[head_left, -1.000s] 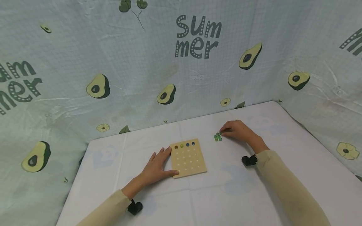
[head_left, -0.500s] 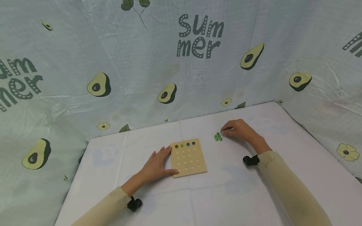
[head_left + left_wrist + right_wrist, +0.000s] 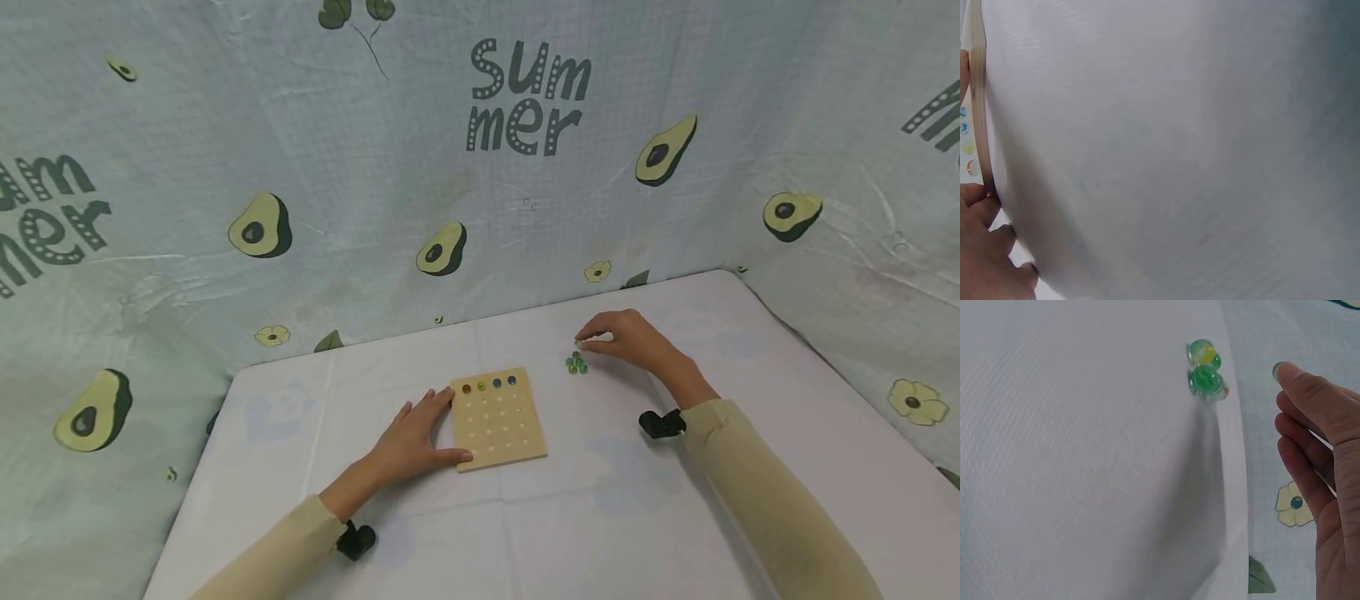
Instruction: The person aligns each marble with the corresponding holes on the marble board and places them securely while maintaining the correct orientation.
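Observation:
In the head view, my left hand (image 3: 408, 446) rests at the left side of a square wooden board (image 3: 498, 442) with rows of small hollows. Its thumb lies on the near left corner and its fingertips touch the far left corner; the left wrist view shows those fingertips at the board's edge (image 3: 980, 125). Several marbles, brown, yellow and blue, sit in the far row. My right hand (image 3: 626, 337) pinches a clear greenish marble (image 3: 1277, 372) between thumb and index finger, raised above the cloth. Just below it lies a cluster of green marbles (image 3: 577, 364).
A white cloth (image 3: 420, 533) covers the table. Behind it hangs a pale curtain (image 3: 360, 208) printed with avocados, flowers and lettering, which also runs along the left and right sides. Both sleeved wrists carry a small black camera (image 3: 662, 425).
My right hand has lifted slightly and shifted left, raising a marble from beside the cluster. My left hand and the board have stayed in place.

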`<state>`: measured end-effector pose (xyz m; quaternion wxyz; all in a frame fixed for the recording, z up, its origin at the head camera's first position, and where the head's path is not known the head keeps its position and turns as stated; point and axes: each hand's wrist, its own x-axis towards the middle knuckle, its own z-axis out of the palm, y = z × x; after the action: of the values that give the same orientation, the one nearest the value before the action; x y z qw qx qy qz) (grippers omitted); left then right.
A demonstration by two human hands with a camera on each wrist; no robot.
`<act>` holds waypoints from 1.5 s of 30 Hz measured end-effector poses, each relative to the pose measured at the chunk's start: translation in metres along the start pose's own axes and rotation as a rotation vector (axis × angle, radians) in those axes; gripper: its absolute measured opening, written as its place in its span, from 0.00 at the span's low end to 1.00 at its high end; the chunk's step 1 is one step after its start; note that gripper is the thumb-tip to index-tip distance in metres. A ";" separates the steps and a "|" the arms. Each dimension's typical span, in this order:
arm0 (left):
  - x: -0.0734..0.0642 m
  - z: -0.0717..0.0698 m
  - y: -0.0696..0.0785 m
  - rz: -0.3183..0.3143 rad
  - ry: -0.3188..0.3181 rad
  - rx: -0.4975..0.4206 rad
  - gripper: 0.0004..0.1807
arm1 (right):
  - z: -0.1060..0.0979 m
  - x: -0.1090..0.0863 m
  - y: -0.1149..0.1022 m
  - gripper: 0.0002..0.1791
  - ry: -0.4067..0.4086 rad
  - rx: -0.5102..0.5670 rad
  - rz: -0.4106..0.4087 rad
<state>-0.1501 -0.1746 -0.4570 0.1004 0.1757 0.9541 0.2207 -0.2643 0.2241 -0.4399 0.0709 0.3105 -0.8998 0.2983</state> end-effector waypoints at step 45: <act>0.002 -0.002 0.000 -0.003 -0.034 0.050 0.61 | 0.048 0.038 -0.064 0.09 -0.090 -0.006 -0.303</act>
<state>-0.1527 -0.1743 -0.4554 0.1127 0.1804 0.9577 0.1936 -0.2537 0.1360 -0.4354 0.0757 0.4556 -0.8458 0.2671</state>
